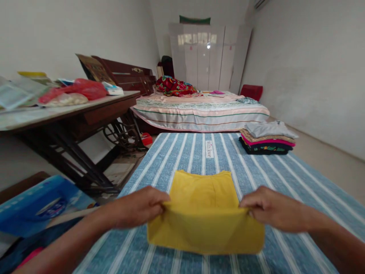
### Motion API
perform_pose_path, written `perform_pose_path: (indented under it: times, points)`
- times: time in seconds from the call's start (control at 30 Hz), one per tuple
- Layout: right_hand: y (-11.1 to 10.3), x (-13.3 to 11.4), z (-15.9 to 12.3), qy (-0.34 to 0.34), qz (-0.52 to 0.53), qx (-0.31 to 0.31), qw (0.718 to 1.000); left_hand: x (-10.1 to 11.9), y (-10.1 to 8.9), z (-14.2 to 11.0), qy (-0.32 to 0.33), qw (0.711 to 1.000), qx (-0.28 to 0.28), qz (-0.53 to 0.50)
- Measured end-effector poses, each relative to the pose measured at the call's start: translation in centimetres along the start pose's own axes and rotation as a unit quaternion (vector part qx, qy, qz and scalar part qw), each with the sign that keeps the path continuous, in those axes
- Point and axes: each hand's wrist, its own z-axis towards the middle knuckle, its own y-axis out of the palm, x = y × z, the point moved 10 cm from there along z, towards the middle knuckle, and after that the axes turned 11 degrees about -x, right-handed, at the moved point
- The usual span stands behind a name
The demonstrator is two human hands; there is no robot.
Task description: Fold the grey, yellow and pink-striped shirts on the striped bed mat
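A yellow garment [205, 230], looking like a shirt, lies partly on the blue-and-white striped cover [196, 156] in front of me. Its near part is lifted and folded up, while the far part rests flat. My left hand [146, 205] pinches the raised edge at its left corner. At the opposite corner, my right hand [265, 208] grips the same edge between thumb and fingers. The edge is stretched straight between both hands. Which kind of garment it is exactly, I cannot tell.
A stack of folded clothes [268, 139] sits at the cover's right far side. Behind it stands a bed [199, 114] with a red floral blanket [176, 86]. On the left is a sewing machine table [114, 104] holding plastic bags, above a blue printed package [48, 207].
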Motion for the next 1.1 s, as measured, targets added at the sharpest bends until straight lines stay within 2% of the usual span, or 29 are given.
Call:
perform_pose_path:
  times: [0.03,0.07,0.1,0.13,0.17,0.2,0.27,0.33,0.43,0.57,0.67,0.73,0.9,1.1]
  points:
    - [-2.2,1.1,1.4,0.001,0.045,0.002,0.999,0.3,-1.5,2.3,0.014,0.999,-0.038,-0.031]
    - [-4.1,2.8,2.9,0.01,0.094,0.012,0.995,-0.1,-3.2,4.5,0.012,0.998,-0.037,-0.057]
    - [-5.8,5.0,4.2,0.033,0.141,0.037,0.989,-1.0,-4.7,6.5,0.0,0.996,-0.018,-0.089]
    - [-7.0,7.7,5.4,0.068,0.18,0.069,0.979,-2.6,-5.9,8.3,-0.018,0.99,0.024,-0.135]
    - [-7.7,10.4,6.2,0.103,0.215,0.105,0.966,-4.5,-6.5,9.8,-0.048,0.98,0.063,-0.182]
    - [-7.9,12.9,6.9,0.13,0.249,0.138,0.95,-6.5,-6.3,10.9,-0.08,0.965,0.096,-0.229]
    - [-7.1,16.9,7.7,0.168,0.296,0.173,0.924,-9.7,-5.2,12.3,-0.128,0.94,0.145,-0.282]
    - [-6.0,19.1,8.0,0.175,0.318,0.196,0.911,-11.4,-4.0,12.8,-0.148,0.929,0.164,-0.298]
    - [-5.7,20.0,7.6,0.151,0.328,0.248,0.899,-12.0,-3.5,12.5,-0.138,0.923,0.178,-0.313]
    - [-7.0,19.0,7.4,0.115,0.298,0.303,0.898,-12.0,-4.2,12.0,-0.118,0.912,0.206,-0.335]
    - [-7.6,19.0,7.6,0.13,0.281,0.33,0.892,-12.6,-4.5,12.0,-0.138,0.91,0.232,-0.316]
    - [-7.5,19.4,7.8,0.149,0.277,0.337,0.887,-12.8,-4.5,12.3,-0.146,0.912,0.24,-0.3]
    - [-7.2,20.3,8.1,0.167,0.252,0.338,0.891,-13.0,-4.9,13.0,-0.169,0.939,0.228,-0.195]
    - [-8.0,21.3,8.1,0.217,0.179,0.318,0.905,-13.7,-5.7,13.4,-0.18,0.951,0.215,-0.13]
